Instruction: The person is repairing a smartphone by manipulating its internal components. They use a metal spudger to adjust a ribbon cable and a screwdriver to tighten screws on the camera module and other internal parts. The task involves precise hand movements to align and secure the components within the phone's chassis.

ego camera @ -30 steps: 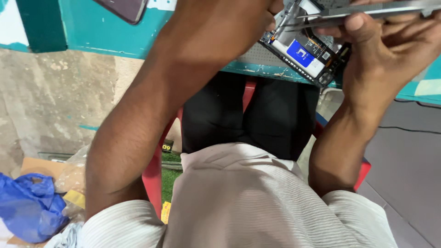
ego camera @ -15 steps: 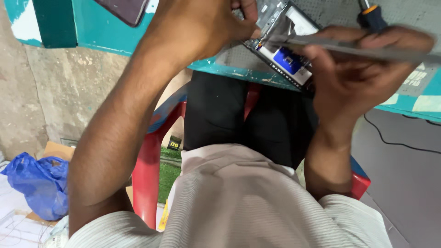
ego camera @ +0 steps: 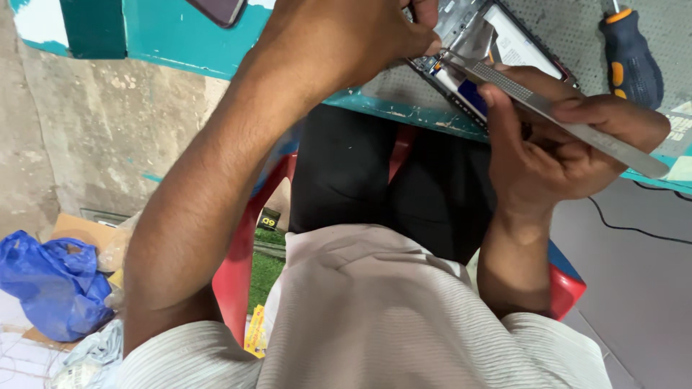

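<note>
my left hand (ego camera: 346, 43) reaches forward on a long, nearly straight forearm, fingers curled and pinched at the tips. my right hand (ego camera: 555, 137) is bent at the wrist, fingers closed in a grip.

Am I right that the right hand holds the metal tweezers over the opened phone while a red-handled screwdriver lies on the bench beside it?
Not quite: the screwdriver has a dark blue handle with orange trim, not red, as the head view shows. The rest stands: the right hand holds the metal tweezers over the opened phone, and the screwdriver lies on the bench beside it.
</note>
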